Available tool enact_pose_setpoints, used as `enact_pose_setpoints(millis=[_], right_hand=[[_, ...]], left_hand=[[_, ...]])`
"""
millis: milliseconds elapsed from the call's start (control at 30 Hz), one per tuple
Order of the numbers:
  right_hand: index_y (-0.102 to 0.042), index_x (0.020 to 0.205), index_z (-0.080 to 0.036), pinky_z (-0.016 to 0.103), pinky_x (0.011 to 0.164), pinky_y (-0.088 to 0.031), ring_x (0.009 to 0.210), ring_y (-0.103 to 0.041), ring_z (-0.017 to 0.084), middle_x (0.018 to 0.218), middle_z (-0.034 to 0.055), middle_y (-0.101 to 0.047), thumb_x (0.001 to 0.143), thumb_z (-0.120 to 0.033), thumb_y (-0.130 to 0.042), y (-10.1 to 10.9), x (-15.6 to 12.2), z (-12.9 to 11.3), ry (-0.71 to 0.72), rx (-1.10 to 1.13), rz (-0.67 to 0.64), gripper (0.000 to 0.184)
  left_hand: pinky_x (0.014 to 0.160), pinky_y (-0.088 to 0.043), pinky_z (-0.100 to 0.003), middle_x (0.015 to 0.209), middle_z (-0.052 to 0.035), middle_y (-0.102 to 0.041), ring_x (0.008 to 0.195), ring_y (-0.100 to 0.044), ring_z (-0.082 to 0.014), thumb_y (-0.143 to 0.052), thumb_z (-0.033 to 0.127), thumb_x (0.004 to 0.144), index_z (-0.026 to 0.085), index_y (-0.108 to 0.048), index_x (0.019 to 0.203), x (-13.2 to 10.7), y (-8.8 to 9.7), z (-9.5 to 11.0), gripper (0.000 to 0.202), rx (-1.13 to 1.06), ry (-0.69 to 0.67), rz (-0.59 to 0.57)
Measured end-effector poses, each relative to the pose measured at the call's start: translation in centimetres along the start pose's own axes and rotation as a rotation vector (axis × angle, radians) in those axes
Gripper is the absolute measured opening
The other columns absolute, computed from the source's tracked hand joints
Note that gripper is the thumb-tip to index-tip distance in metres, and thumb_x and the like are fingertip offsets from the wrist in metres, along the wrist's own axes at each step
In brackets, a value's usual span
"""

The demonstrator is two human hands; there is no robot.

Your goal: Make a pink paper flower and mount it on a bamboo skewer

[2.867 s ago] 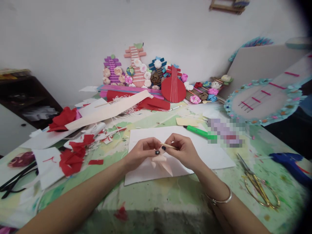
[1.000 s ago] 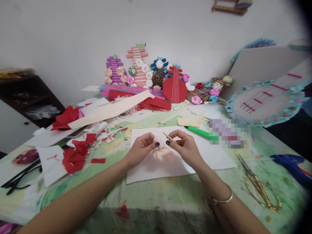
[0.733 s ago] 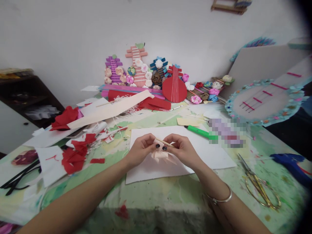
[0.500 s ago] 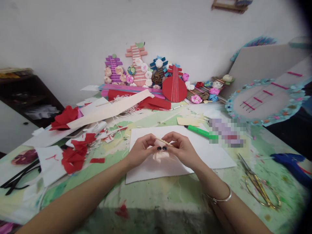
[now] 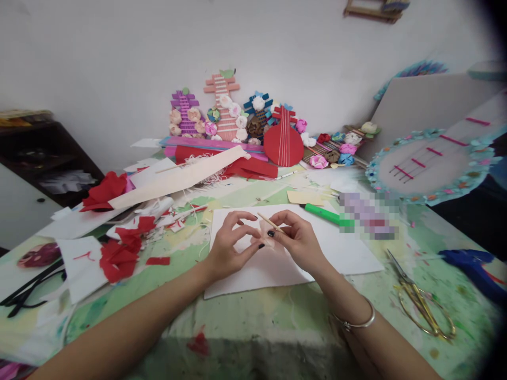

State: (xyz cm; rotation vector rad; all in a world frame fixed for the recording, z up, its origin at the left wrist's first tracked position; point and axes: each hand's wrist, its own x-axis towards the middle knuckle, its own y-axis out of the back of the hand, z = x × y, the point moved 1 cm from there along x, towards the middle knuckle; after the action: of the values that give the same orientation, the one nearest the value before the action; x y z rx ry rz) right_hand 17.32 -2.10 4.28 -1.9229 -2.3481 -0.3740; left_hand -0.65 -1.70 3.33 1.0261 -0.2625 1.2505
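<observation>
A: Two hands meet at the middle of the paint-stained table (image 5: 277,327). What lies furthest left?

B: Red paper scraps (image 5: 116,256) are strewn among white offcuts. Behind them a red crepe bloom (image 5: 103,191) touches the low end of a long cream strip (image 5: 178,179).

A: And the left hand (image 5: 232,243)?

B: It is curled. The thumb and lower fingertips pinch a pale pink paper piece (image 5: 266,236), and the forefinger arches above it. The piece sits between the two hands, just over a white sheet (image 5: 336,248) that lies flat on the table.

A: What does the right hand (image 5: 295,240) do?

B: It grips a thin wooden stick (image 5: 269,222) between thumb and forefinger. The stick slants up to the left, across the top of the pink piece. The other fingers are folded in, and a silver bangle (image 5: 356,323) circles the wrist.

A: Further right?

B: A green marker (image 5: 325,215) lies at the far edge of the white sheet. Gold-handled scissors (image 5: 422,303) rest near the right forearm, their blades shut. Past them sits a blue glue gun (image 5: 471,264), near the table's right edge.

A: And along the wall?

B: A red lute-shaped craft (image 5: 283,142) stands among paper flowers, well apart from the hands. A round panel with blue trim (image 5: 428,166) lies to its right.
</observation>
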Motion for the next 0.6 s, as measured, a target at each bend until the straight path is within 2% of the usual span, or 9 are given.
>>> enact_pose_setpoints(millis=[233, 367, 467, 600], right_hand=[[-0.055, 0.088, -0.019, 0.021, 0.049, -0.04, 0.058, -0.054, 0.008, 0.084, -0.0001, -0.057, 0.078, -0.029, -0.062, -0.01, -0.06, -0.03, 0.006, 0.015, -0.01, 0.016], [-0.055, 0.089, -0.019, 0.021, 0.052, -0.041, 0.061, -0.057, 0.009, 0.086, 0.0003, -0.057, 0.079, -0.028, -0.061, 0.02, -0.03, 0.05, 0.001, 0.019, -0.014, 0.015], [-0.055, 0.088, -0.019, 0.02, 0.05, -0.04, 0.058, -0.055, 0.008, 0.084, -0.0005, -0.056, 0.078, -0.028, -0.063, 0.04, 0.0, 0.09, 0.0, 0.035, 0.0, 0.015], [-0.054, 0.087, -0.019, 0.021, 0.048, -0.038, 0.056, -0.052, 0.008, 0.081, -0.0007, -0.057, 0.078, -0.026, -0.062, 0.12, -0.01, 0.14, 0.012, 0.034, 0.021, 0.014]], left_hand=[[0.086, -0.044, -0.038, 0.102, -0.0096, -0.057, 0.1, -0.052, -0.0224, -0.063, 0.014, 0.076, 0.022, -0.065, 0.087, -0.37, -0.35, -0.21, 0.013, 0.121, -0.187, 0.019], [0.085, -0.045, -0.037, 0.099, -0.008, -0.058, 0.097, -0.053, -0.0203, -0.062, 0.011, 0.077, 0.022, -0.065, 0.084, -0.27, -0.26, -0.04, 0.013, 0.134, -0.233, 0.045], [0.084, -0.045, -0.036, 0.098, -0.0084, -0.059, 0.096, -0.054, -0.02, -0.062, 0.014, 0.078, 0.019, -0.063, 0.084, -0.09, -0.1, 0.14, 0.008, 0.096, -0.146, 0.057], [0.09, -0.041, -0.036, 0.101, -0.0087, -0.059, 0.1, -0.054, -0.0203, -0.062, 0.02, 0.079, 0.017, -0.06, 0.076, 0.12, -0.02, -0.2, 0.005, 0.011, 0.091, 0.044]])
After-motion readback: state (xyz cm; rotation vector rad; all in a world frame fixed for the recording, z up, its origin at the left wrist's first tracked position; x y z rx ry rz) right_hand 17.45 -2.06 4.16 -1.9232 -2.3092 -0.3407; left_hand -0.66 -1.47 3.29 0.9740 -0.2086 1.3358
